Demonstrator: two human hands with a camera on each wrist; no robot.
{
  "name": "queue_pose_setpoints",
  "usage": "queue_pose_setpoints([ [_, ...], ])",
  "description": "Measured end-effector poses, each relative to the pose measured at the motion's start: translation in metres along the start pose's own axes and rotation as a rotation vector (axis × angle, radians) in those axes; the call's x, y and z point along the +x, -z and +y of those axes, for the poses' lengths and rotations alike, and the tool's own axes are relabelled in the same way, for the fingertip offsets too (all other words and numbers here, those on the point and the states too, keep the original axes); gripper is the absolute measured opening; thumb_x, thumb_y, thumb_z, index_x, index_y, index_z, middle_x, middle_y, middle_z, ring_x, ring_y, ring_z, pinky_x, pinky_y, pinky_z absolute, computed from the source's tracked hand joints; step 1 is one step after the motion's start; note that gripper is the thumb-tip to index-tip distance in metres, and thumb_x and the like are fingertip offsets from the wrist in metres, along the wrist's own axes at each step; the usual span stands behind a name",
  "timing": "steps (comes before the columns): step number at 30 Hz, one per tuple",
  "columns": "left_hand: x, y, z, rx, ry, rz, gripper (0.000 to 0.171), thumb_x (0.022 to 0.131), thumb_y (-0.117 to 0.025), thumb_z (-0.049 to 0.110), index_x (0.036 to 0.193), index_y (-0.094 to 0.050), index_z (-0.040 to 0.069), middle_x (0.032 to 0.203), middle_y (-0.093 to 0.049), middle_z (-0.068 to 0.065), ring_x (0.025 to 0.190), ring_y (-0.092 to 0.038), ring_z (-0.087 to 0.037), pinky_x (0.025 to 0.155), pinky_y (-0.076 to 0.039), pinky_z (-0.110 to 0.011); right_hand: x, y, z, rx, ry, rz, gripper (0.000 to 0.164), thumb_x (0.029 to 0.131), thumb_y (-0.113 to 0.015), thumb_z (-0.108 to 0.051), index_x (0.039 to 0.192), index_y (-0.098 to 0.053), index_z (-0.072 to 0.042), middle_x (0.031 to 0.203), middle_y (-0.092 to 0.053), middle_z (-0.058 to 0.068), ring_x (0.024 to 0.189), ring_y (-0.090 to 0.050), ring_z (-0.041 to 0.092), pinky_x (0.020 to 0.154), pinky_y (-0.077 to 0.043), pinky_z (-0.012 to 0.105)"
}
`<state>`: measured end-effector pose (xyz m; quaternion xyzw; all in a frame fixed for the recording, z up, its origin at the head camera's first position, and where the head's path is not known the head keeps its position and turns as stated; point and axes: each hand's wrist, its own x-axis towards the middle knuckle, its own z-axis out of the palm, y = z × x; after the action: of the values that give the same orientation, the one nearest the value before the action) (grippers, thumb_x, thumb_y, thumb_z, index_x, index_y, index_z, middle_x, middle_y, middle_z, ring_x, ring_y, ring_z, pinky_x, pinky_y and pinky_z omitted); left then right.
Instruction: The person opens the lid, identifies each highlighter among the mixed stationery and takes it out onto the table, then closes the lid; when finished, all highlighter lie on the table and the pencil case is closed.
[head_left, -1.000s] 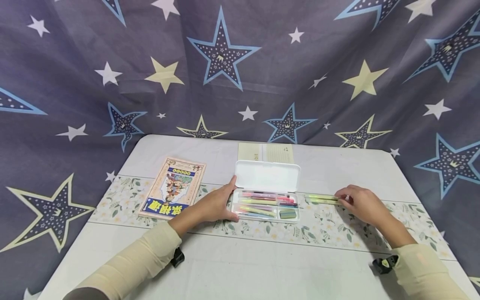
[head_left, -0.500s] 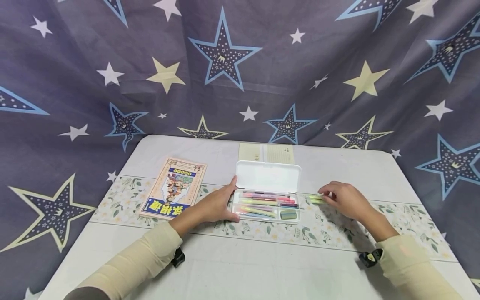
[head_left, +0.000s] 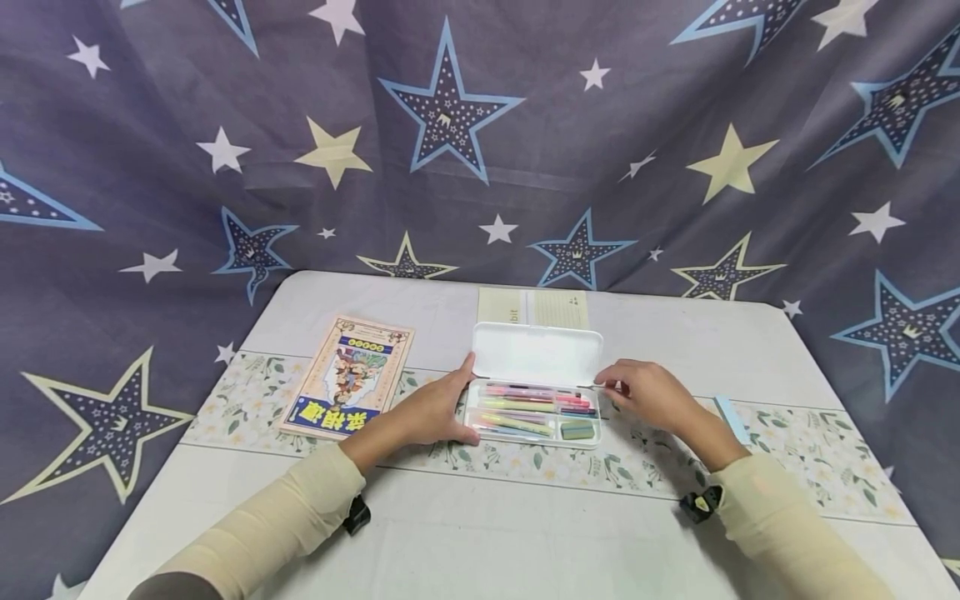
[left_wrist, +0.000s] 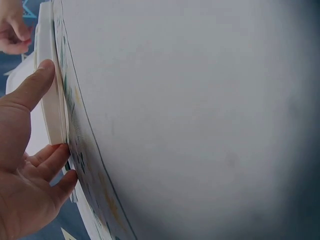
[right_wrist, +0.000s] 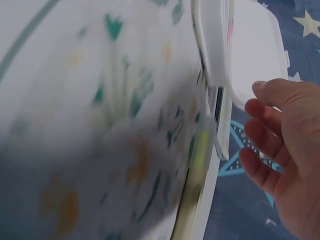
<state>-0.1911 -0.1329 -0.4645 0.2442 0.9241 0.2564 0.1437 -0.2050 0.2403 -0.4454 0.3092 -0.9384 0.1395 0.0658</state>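
Note:
An open white pencil case (head_left: pixel 471 408), its lid (head_left: pixel 536 352) raised at the back, holds several coloured pens (head_left: pixel 517 400) and a greenish eraser (head_left: pixel 577 430). My left hand (head_left: pixel 433 410) grips the case's left end. In the left wrist view its thumb (left_wrist: pixel 42 80) lies along the side wall, with the fingers round the end. My right hand (head_left: pixel 652 396) is beside the case's right end, near the hinge. In the right wrist view its fingers (right_wrist: pixel 270 142) are loosely curled with nothing between them, the thumb overlapping the lid's corner. A yellow pen (right_wrist: pixel 195 175) lies on the table close by.
A comic-style book (head_left: pixel 348 375) lies left of the case, behind the left forearm. Behind the lid is a cream notebook (head_left: pixel 558 308). A light blue strip (head_left: pixel 731 418) lies beyond the right wrist. A star-patterned curtain (head_left: pixel 480 125) hangs behind the table (head_left: pixel 525 533).
My right hand has moved left along the table from the yellow pens' far end to the pencil case's right end, now covering the pens in the head view. The left hand has stayed put.

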Motion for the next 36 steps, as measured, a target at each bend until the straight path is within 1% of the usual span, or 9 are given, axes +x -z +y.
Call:
queue_pose_setpoints([
  [6, 0.000, 0.000, 0.000, 0.002, -0.003, 0.000, 0.137, 0.076, -0.088, 0.051, 0.164, 0.008, 0.008, 0.157, -0.046, -0.005, 0.147, -0.043, -0.025, 0.119, -0.039, -0.043, 0.016, -0.006, -0.015, 0.020, 0.023, -0.026, 0.015, 0.093, -0.075, -0.016, 0.107, -0.078, -0.013, 0.091, -0.073, -0.003, 0.075, -0.061, 0.005, 0.067, -0.053, 0.029],
  [10, 0.000, 0.001, 0.000, -0.007, -0.005, -0.005, 0.137, 0.076, -0.088, 0.050, 0.164, 0.008, 0.009, 0.157, -0.045, -0.006, 0.147, -0.043, -0.026, 0.119, -0.039, -0.044, 0.026, -0.012, -0.024, 0.002, 0.062, -0.034, 0.015, 0.092, -0.075, -0.016, 0.106, -0.077, -0.013, 0.093, -0.074, -0.001, 0.076, -0.063, 0.009, 0.070, -0.055, 0.032],
  [13, 0.000, 0.001, 0.000, -0.012, 0.003, -0.014, 0.137, 0.076, -0.088, 0.050, 0.164, 0.010, 0.011, 0.161, -0.041, -0.008, 0.149, -0.040, -0.027, 0.120, -0.037, -0.045, 0.032, -0.016, -0.030, -0.008, 0.091, -0.045, 0.015, 0.092, -0.075, -0.017, 0.107, -0.078, -0.014, 0.095, -0.075, -0.001, 0.078, -0.065, 0.010, 0.073, -0.056, 0.034],
  [17, -0.001, 0.001, 0.000, -0.017, 0.016, -0.023, 0.137, 0.076, -0.087, 0.051, 0.164, 0.012, 0.014, 0.166, -0.033, -0.008, 0.152, -0.035, -0.028, 0.122, -0.034, -0.045, 0.039, -0.020, -0.036, -0.017, 0.111, -0.066, 0.015, 0.093, -0.075, -0.020, 0.107, -0.078, -0.016, 0.097, -0.076, -0.002, 0.076, -0.064, 0.008, 0.073, -0.057, 0.033],
  [19, -0.001, 0.001, 0.000, -0.020, 0.019, -0.022, 0.137, 0.076, -0.088, 0.050, 0.164, 0.012, 0.014, 0.166, -0.032, -0.009, 0.153, -0.034, -0.028, 0.123, -0.034, -0.045, 0.041, -0.022, -0.038, -0.018, 0.114, -0.073, 0.015, 0.093, -0.075, -0.020, 0.107, -0.079, -0.016, 0.097, -0.075, -0.002, 0.075, -0.064, 0.008, 0.073, -0.058, 0.033],
  [21, -0.001, 0.001, 0.000, -0.022, 0.018, -0.019, 0.137, 0.076, -0.088, 0.050, 0.164, 0.011, 0.013, 0.166, -0.033, -0.009, 0.153, -0.034, -0.028, 0.123, -0.033, -0.045, 0.043, -0.023, -0.040, -0.015, 0.119, -0.078, 0.015, 0.093, -0.075, -0.021, 0.107, -0.079, -0.016, 0.096, -0.075, -0.003, 0.078, -0.067, 0.009, 0.075, -0.059, 0.034],
  [25, -0.001, 0.001, 0.000, -0.015, 0.008, -0.007, 0.137, 0.075, -0.088, 0.050, 0.164, 0.009, 0.011, 0.161, -0.040, -0.008, 0.151, -0.037, -0.027, 0.122, -0.035, -0.044, 0.046, -0.025, -0.043, -0.008, 0.131, -0.086, 0.012, 0.093, -0.075, -0.021, 0.104, -0.079, -0.018, 0.095, -0.075, -0.004, 0.084, -0.069, 0.011, 0.077, -0.059, 0.034],
  [28, -0.001, 0.000, 0.001, -0.011, -0.004, -0.002, 0.137, 0.075, -0.088, 0.050, 0.164, 0.008, 0.010, 0.157, -0.045, -0.006, 0.149, -0.040, -0.026, 0.121, -0.037, -0.043, 0.046, -0.026, -0.045, -0.005, 0.137, -0.091, 0.009, 0.094, -0.075, -0.021, 0.102, -0.079, -0.020, 0.093, -0.074, -0.006, 0.083, -0.067, 0.009, 0.075, -0.059, 0.033],
  [36, -0.002, 0.001, 0.002, 0.001, 0.004, -0.002, 0.137, 0.075, -0.088, 0.050, 0.164, 0.009, 0.010, 0.157, -0.046, -0.005, 0.149, -0.041, -0.025, 0.121, -0.036, -0.043, 0.048, -0.024, -0.050, -0.028, 0.152, -0.109, 0.011, 0.093, -0.076, -0.019, 0.103, -0.079, -0.021, 0.093, -0.072, -0.006, 0.083, -0.067, 0.009, 0.073, -0.058, 0.031],
])
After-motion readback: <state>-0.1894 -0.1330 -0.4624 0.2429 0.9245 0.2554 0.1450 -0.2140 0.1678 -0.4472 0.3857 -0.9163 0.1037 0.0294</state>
